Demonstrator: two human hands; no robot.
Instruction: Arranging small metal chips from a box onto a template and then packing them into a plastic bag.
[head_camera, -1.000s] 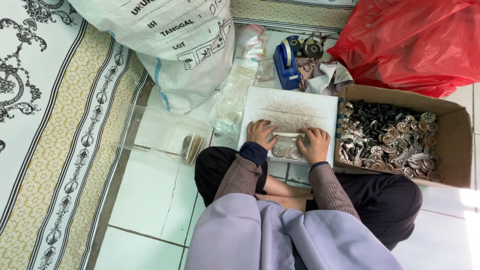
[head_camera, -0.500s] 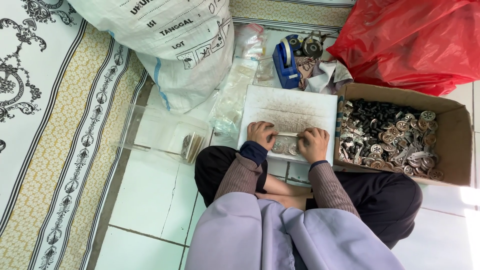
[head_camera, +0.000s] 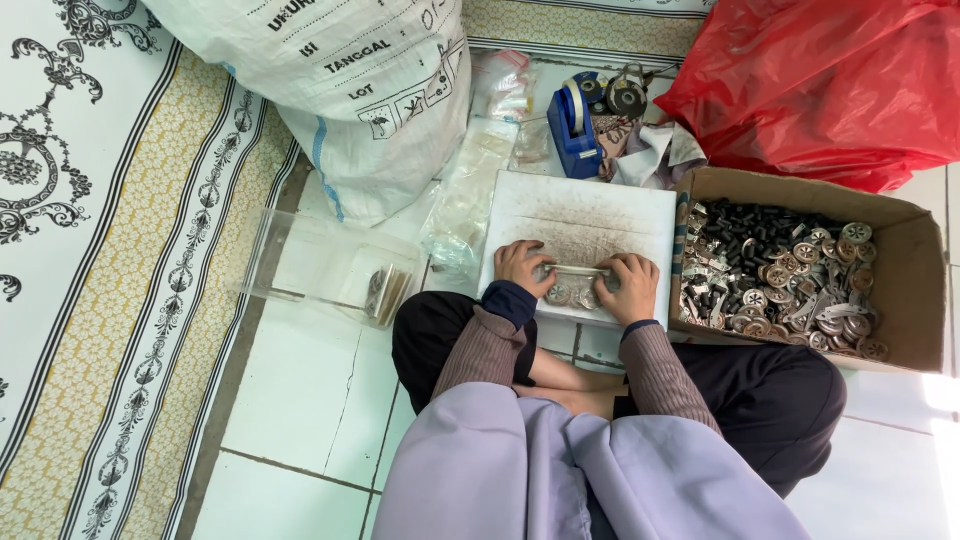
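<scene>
Fingers hide most of the thin metal strip (head_camera: 578, 270) that both hands, left (head_camera: 522, 268) and right (head_camera: 628, 287), pinch over the smudged white board (head_camera: 585, 215). At three o'clock, the brown cardboard box (head_camera: 905, 215) holds round metal parts (head_camera: 800, 285).

Shiny metal discs (head_camera: 800, 290) fill a matt cardboard box (head_camera: 905, 225) beside a glossy red plastic bag (head_camera: 830, 90).

A home floor is serving as a small piecework spot: someone is sitting cross-legged on white tiles (head_camera: 300, 400) beside a patterned rug (head_camera: 110, 250) at the left. A cardboard box (head_camera: 900, 215) of metal parts (right of centre), a big woven sack (head_camera: 350, 90) and a red plastic bag (head_camera: 820, 80) are crowding the top.
</scene>
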